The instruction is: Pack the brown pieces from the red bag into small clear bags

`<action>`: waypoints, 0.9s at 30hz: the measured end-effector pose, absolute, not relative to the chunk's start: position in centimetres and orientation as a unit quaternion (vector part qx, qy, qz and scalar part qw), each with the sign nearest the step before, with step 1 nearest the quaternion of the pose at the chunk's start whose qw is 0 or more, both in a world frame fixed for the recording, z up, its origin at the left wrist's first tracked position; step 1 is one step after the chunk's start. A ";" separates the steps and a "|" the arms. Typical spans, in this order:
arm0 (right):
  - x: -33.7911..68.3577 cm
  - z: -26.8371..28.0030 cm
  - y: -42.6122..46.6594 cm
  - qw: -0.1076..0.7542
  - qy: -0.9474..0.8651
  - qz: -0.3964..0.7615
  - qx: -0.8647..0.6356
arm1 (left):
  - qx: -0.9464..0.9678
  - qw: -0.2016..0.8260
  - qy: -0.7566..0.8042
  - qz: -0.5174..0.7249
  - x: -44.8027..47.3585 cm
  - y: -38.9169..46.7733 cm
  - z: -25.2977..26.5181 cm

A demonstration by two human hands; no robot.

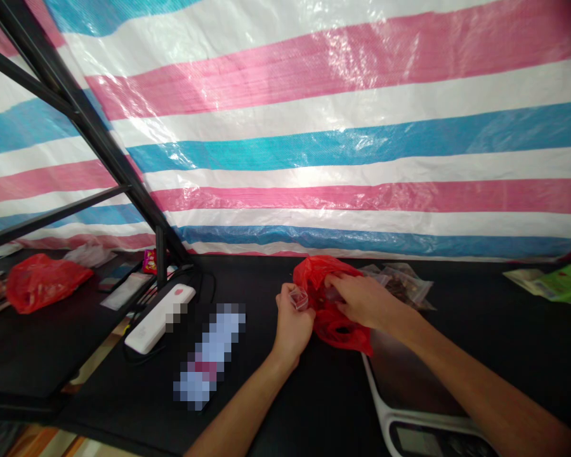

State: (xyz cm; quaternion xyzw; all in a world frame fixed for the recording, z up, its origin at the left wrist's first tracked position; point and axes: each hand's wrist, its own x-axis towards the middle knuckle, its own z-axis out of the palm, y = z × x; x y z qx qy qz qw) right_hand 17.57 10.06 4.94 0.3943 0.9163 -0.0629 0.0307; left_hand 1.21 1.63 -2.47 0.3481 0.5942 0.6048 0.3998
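Note:
My left hand (294,320) is closed around a small clear plastic bag (298,298), whose crumpled end shows above the fingers. Just right of it lies a crumpled red plastic bag (340,336), its mouth spread. My right hand (359,297) reaches into the red bag from the right, thumb and forefinger apart. The fingertips are partly hidden among its folds, and I see nothing clearly held there. Behind my right wrist are clear plastic bags (416,289) with brownish contents. Below the right forearm is a kitchen scale (409,381) with a white rim and a display.
On the black table (266,412), a white power strip (159,317) with black cable lies left, beside a blurred-out flat item (209,358). A green packet (566,282) is far right. Another red bag (47,282) sits beyond the black metal frame (159,244). Striped plastic sheeting (337,152) hangs behind.

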 end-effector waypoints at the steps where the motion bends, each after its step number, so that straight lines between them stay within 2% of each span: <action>1: 17.6 4.8 10.1 0.031 0.917 -0.062 0.392 | 0.344 0.398 0.597 0.606 1.3 1.6 -2.4; 9: 17.4 5.0 9.8 0.023 0.925 -0.071 0.374 | 0.329 0.463 0.535 0.625 1.6 1.7 -1.3; 27: 17.4 4.9 9.9 0.026 0.919 -0.075 0.386 | 0.303 0.505 0.520 0.619 1.8 1.8 -0.6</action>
